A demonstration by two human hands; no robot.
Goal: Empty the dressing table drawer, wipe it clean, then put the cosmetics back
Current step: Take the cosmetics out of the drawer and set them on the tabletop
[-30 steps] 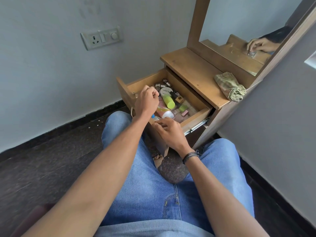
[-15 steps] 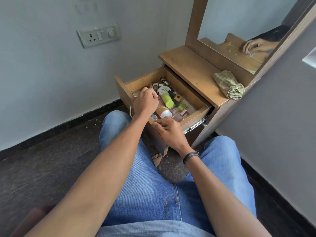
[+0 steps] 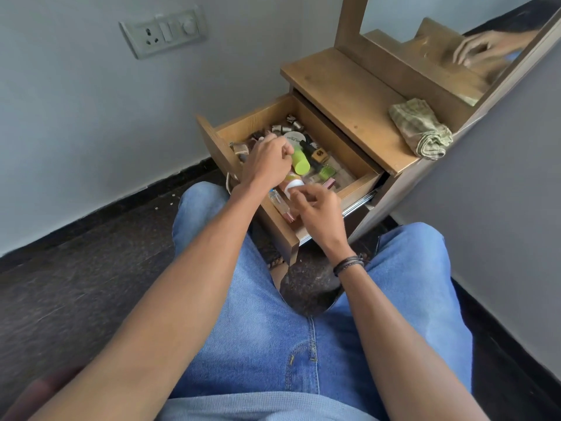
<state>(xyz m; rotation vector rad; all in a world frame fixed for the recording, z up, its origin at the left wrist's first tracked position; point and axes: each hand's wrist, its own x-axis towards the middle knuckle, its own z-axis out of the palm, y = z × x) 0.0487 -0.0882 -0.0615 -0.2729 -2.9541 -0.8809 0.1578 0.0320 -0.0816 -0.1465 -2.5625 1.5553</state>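
Up on the grey wall (image 3: 76, 117) to your left sits a white switch plate (image 3: 164, 31) — one socket, a switch, a round knob. A black skirting (image 3: 121, 205) runs along the wall's foot above the dark speckled floor (image 3: 76, 284), and your blue jeans (image 3: 258, 329) fill the foreground.

You are seated in a domestic room, likely a bedroom: a wooden dressing table (image 3: 349, 95) with mirror (image 3: 425, 10), its drawer (image 3: 255, 120) full of cosmetics (image 3: 300, 162), a wall socket plate (image 3: 164, 30), painted walls (image 3: 76, 117), dark stone floor (image 3: 76, 284).
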